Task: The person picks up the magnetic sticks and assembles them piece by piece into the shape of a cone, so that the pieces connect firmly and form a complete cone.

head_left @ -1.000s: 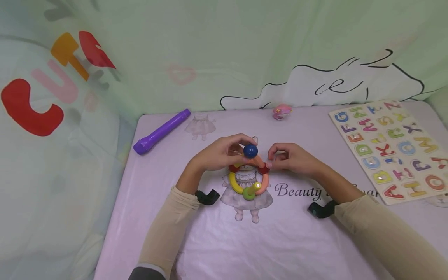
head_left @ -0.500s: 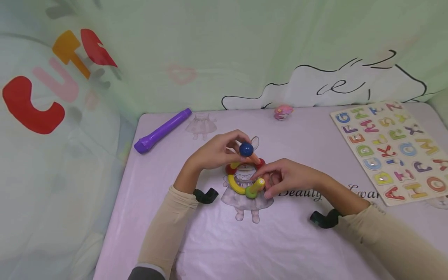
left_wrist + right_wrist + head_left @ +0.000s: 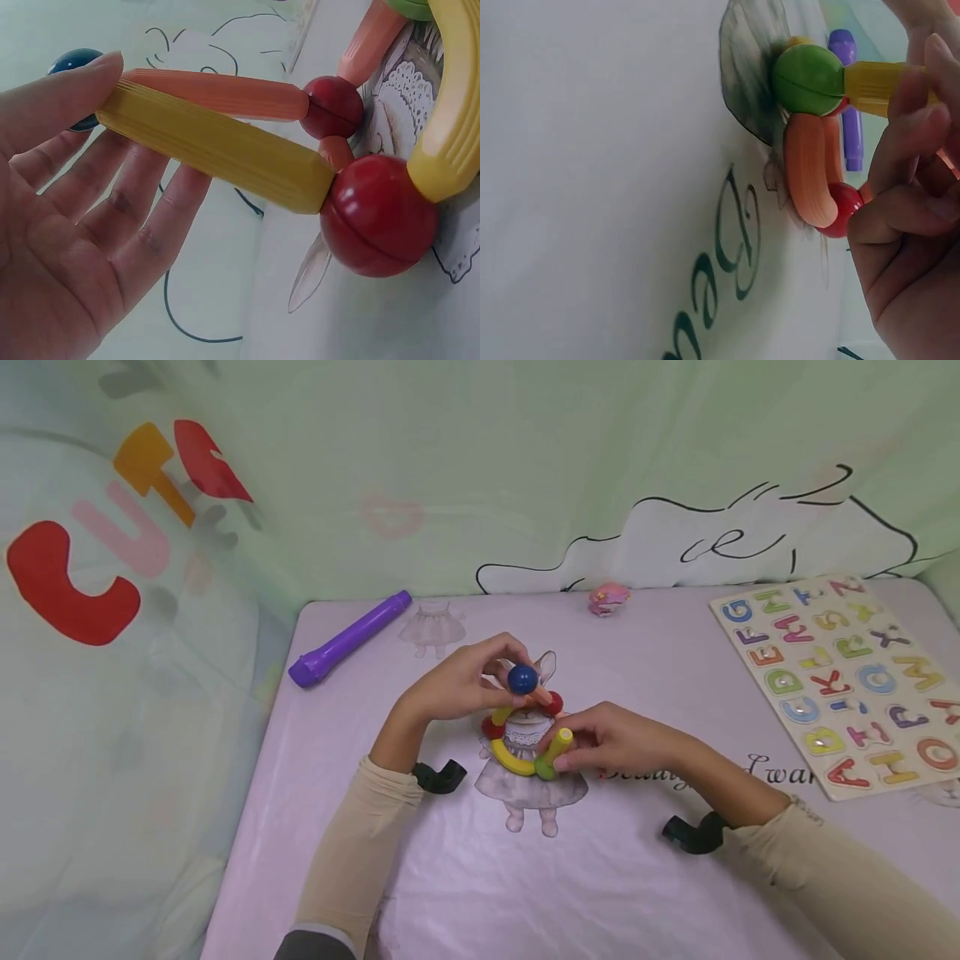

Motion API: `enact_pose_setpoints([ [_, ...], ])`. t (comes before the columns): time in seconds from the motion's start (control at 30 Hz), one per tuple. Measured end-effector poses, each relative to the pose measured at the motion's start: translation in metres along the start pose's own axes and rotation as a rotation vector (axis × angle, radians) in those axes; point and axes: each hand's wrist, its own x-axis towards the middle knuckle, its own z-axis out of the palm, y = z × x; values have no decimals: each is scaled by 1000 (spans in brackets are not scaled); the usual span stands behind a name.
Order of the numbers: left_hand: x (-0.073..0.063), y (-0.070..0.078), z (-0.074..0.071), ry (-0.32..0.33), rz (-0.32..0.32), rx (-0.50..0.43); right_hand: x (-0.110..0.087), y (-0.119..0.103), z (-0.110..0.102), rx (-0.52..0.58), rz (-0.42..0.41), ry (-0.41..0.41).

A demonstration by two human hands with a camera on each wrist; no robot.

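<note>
A ball-and-stick building toy stands at mid-table. Its base ring has curved yellow sticks (image 3: 512, 760), curved orange sticks (image 3: 808, 169), red balls (image 3: 379, 216) and a green ball (image 3: 808, 79). My left hand (image 3: 457, 683) pinches the raised top, where a straight yellow stick (image 3: 217, 146) and an orange stick (image 3: 225, 94) lean up to a blue ball (image 3: 522, 678). Its thumb lies over the stick's end, fingers behind. A second straight yellow stick (image 3: 558, 747) rises from the green ball, between the thumb and fingers of my right hand (image 3: 618, 739). Those fingers partly hide the ring's right side.
A purple toy microphone (image 3: 348, 639) lies at the back left. Near the back edge sits a small pink toy (image 3: 608, 599). An alphabet puzzle board (image 3: 840, 685) covers the right side. Curtains with printed lettering close off the back and left.
My right hand has gone from beside the right red ball down to the yellow stick on the green ball. My left hand and the blue ball have shifted slightly left.
</note>
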Motion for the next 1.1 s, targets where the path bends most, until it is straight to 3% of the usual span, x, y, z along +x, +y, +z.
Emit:
enact_pose_setpoints([
  [0.4,0,2,1,-111,29,16,-3,-2,-13,-209,-50,178],
  [0.6,0,4,4,-154,43,18,-4,-4,-17,-291,-46,205],
  [1.1,6,8,17,-140,49,66,-6,-4,-12,-273,-56,254],
])
